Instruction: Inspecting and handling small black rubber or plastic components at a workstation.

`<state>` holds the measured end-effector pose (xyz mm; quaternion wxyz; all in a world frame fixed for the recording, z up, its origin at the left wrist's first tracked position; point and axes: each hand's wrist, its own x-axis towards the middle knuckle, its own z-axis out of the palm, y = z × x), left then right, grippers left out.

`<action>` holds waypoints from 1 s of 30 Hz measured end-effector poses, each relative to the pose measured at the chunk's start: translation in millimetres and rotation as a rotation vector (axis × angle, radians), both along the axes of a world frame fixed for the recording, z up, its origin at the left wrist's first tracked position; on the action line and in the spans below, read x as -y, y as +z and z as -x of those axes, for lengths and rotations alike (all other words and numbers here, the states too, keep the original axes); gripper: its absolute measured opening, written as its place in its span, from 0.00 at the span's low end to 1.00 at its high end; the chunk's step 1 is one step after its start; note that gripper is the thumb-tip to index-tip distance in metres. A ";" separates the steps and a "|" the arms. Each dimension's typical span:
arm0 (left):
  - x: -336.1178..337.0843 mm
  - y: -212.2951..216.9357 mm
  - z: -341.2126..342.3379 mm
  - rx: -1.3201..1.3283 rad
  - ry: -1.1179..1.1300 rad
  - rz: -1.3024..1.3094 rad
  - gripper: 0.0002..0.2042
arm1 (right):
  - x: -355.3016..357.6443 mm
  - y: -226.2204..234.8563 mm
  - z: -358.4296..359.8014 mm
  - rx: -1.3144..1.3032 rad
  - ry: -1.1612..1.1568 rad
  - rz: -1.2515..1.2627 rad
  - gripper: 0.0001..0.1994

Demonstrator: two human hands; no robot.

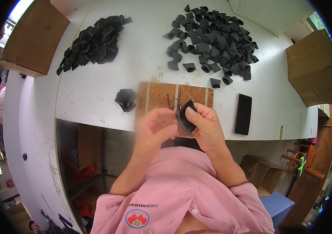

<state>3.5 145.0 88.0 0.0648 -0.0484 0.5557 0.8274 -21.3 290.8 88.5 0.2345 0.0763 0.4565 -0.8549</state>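
My right hand [208, 124] is closed on a curved black fabric piece [186, 117], its thumb pressed flat on the upper part. My left hand [155, 124], slightly blurred, is beside the piece's left edge. Its thumb is apart from the fingers, and the fingertips reach the piece or just behind it. Both hands are over the near edge of a brown wooden board [156, 99] with pale stripes. Just left of the board lies a small stack of flat black pieces [125, 100].
On the white table [150, 46], a heap of flat black pieces [95, 43] lies far left and a larger pile of rolled ones [220, 43] far right. A black phone [243, 114] lies right of the board. Cardboard boxes [35, 37] [313, 66] flank the table.
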 end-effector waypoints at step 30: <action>-2.4 -11.9 5.5 -0.336 0.121 0.613 0.02 | 18.6 -4.0 5.7 -0.944 -0.148 -0.924 0.04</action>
